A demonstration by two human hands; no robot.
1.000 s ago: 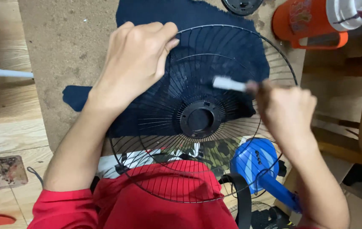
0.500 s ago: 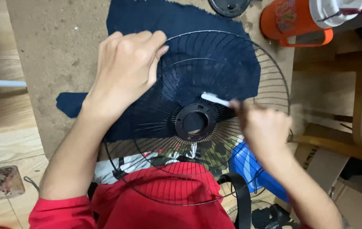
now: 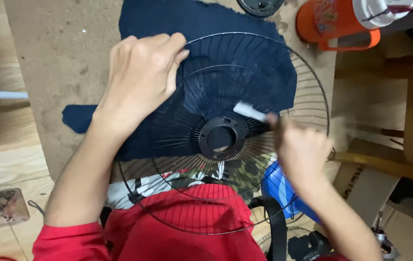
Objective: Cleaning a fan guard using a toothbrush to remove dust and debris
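Brown board (image 3: 66, 63), speckled with dust, serves as the worktop over a wooden floor, and a dark blue cloth (image 3: 201, 24) is spread on it near the far edge. On that cloth the left hand (image 3: 141, 77) is clamped on the far-left rim of a black wire fan guard (image 3: 312, 92), fingers curled over the outer ring and thumb pressed along it, tilting the guard so its near edge rests against the person's red shirt (image 3: 192, 227). The right hand (image 3: 300, 147) is closed around a thin white brush (image 3: 250, 112), whose pale end lies on the wires just to the right of the guard's round plastic hub (image 3: 221, 137). By my reading the cleaning is partway through: the tip works the inner ring beside the hub, while nothing shows which of the outer wires have been covered, so most of the guard may remain. Motion blur softens the right hand and the brush, so the bristles and the exact grip cannot be made out. Beyond the guard's right side a blue fan base (image 3: 279, 186) shows through the wires, half covered by the forearm. At the far right corner of the board an orange jug (image 3: 332, 21) with a white lid is cut by the picture's top edge, as is a dark round part (image 3: 260, 6) beside it. A wooden chair (image 3: 409, 111) stands off the right edge, only partly seen.
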